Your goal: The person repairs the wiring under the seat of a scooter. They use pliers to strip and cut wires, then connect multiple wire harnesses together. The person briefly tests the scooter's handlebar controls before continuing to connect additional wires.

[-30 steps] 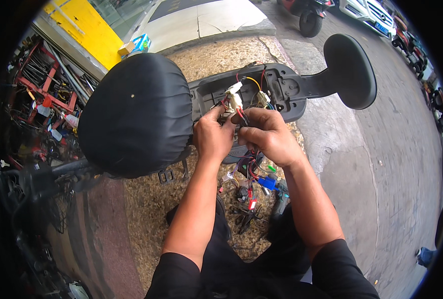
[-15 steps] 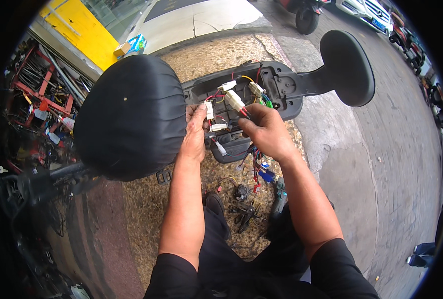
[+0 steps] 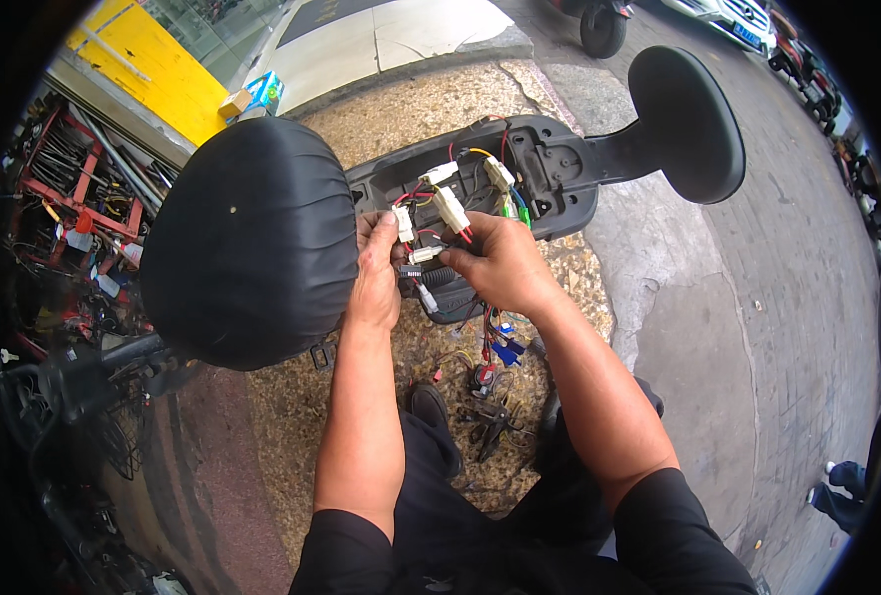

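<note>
A black open housing (image 3: 565, 159) holds several white connectors on coloured wires, between a padded black seat (image 3: 247, 238) and a black pad on an arm (image 3: 687, 119). My left hand (image 3: 377, 260) is closed on a white connector (image 3: 403, 224) at the housing's left, beside the seat. My right hand (image 3: 495, 260) pinches low in the wiring, at a small white connector (image 3: 424, 255) and red wires, just below a larger white connector (image 3: 449, 206). Loose wires with blue and red plugs (image 3: 507, 353) hang below the housing.
Red racks of tools (image 3: 88, 188) stand at left beside a yellow panel (image 3: 158, 59) and small boxes (image 3: 257, 97). A scooter wheel (image 3: 602, 30), a white car (image 3: 723, 20) and parked scooters are behind at right. Another person's legs (image 3: 837, 496) show at lower right.
Both my hands have shifted left in the picture; my right hand has moved onto the lower connector. The connectors have spread out in the housing. The other person's legs have come further into view.
</note>
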`<move>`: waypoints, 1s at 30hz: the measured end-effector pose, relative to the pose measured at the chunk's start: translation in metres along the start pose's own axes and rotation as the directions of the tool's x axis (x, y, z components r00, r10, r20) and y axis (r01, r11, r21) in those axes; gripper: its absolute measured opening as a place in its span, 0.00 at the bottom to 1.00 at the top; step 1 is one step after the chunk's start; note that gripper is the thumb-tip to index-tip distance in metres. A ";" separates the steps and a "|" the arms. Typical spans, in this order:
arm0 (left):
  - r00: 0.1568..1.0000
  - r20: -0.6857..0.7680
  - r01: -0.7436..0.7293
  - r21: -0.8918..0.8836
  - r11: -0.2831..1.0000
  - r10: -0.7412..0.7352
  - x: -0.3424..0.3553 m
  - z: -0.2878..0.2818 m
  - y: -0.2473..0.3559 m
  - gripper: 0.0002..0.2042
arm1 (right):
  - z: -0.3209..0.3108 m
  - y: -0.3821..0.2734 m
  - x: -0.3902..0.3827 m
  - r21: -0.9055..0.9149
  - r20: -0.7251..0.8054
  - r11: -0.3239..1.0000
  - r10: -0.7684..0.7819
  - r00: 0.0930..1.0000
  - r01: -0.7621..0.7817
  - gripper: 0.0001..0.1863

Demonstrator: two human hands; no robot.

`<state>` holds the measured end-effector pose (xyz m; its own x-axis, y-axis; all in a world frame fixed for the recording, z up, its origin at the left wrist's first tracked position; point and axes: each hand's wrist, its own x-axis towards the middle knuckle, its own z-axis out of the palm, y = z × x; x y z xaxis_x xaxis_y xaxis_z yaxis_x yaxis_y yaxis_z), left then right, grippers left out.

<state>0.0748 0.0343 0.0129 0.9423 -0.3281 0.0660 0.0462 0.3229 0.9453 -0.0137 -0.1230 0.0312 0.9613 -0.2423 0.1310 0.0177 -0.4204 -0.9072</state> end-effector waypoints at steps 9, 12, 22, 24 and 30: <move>0.992 0.116 -0.061 0.045 0.997 0.055 -0.010 0.006 0.008 0.17 | -0.011 0.005 0.004 0.042 -0.152 0.999 0.000 0.988 0.006 0.12; 0.989 0.136 -0.053 0.020 0.998 0.050 -0.011 0.004 0.010 0.18 | -0.012 0.008 0.001 0.004 -0.195 1.000 -0.026 0.980 0.028 0.13; 0.995 0.097 -0.021 0.120 0.993 0.009 -0.021 0.000 0.013 0.15 | -0.009 0.010 -0.010 -0.183 -0.311 0.966 -0.232 0.922 0.181 0.10; 0.998 0.064 -0.012 0.206 0.978 -0.001 -0.026 0.001 0.012 0.18 | -0.008 0.010 -0.013 -0.233 -0.327 0.954 -0.259 0.909 0.188 0.10; 0.914 0.196 -0.380 0.721 0.579 0.356 -0.036 0.013 0.000 0.26 | -0.007 0.009 -0.016 -0.307 -0.395 0.928 -0.328 0.858 0.213 0.15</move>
<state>0.0370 0.0346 0.0147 0.8125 -0.3591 0.4593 -0.5706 -0.3284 0.7527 -0.0314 -0.1291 0.0240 0.7104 -0.4157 0.5679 0.1371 -0.7098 -0.6910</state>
